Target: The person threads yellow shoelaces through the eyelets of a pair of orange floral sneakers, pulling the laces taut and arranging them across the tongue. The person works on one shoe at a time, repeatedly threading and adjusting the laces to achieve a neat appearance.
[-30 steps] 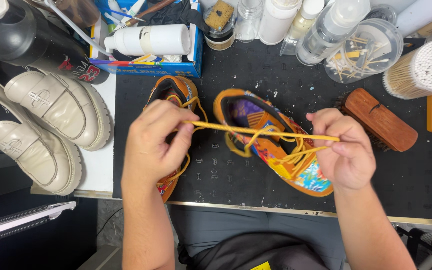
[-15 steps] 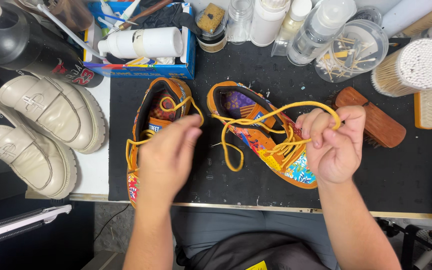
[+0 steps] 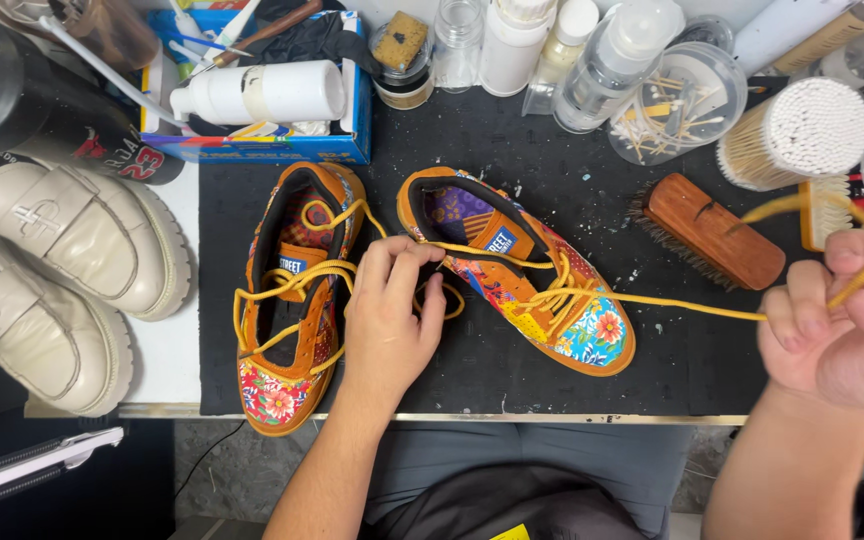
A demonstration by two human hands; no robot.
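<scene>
Two orange sneakers with bright flower-patterned panels lie on a black mat (image 3: 572, 140). My right hand (image 3: 837, 320) is far out to the right, closed on the yellow lace (image 3: 692, 302) of the right sneaker (image 3: 522, 270), and the lace runs taut from the eyelets to my fingers. My left hand (image 3: 389, 312) rests between the two shoes, fingertips pressing the other end of that lace near the right sneaker's tongue. The left sneaker (image 3: 292, 300) lies beside it with its yellow lace loose across the opening.
A wooden brush (image 3: 714, 228) lies right of the sneakers. Bottles, jars, a tub of cotton swabs (image 3: 797, 130) and a blue box (image 3: 252, 145) with a white bottle line the back. Two cream chunky loafers (image 3: 72, 240) sit at the left.
My right hand has pulled the yellow lace far out to the right, drawing it taut. My left hand has shifted from the left sneaker toward the right sneaker's tongue.
</scene>
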